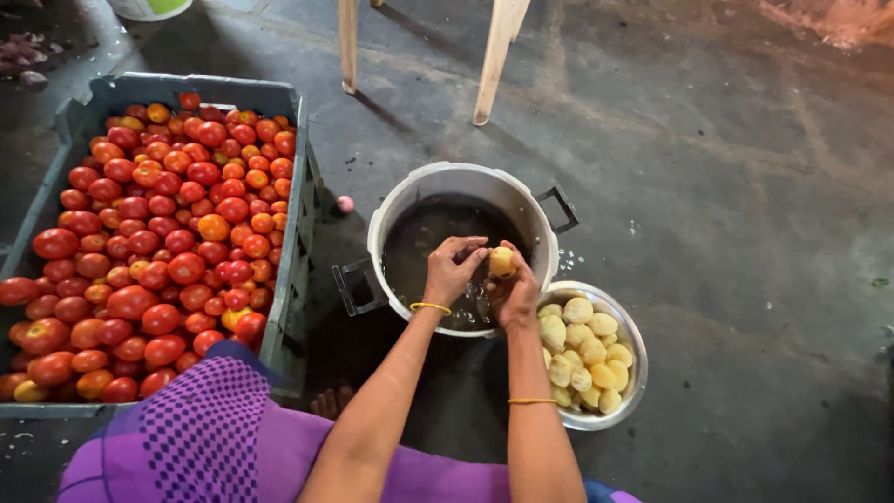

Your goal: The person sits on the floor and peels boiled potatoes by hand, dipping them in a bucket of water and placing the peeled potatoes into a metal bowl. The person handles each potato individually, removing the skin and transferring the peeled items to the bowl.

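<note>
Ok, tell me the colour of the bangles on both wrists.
Yellow-gold bangles, one thin band on each wrist, clearest in the head view.

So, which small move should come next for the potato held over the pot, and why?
Probably the right hand should carry the potato to the steel bowl: it looks pale and already peeled like those in the bowl, while the left hand merely touches it above the pot.
</note>
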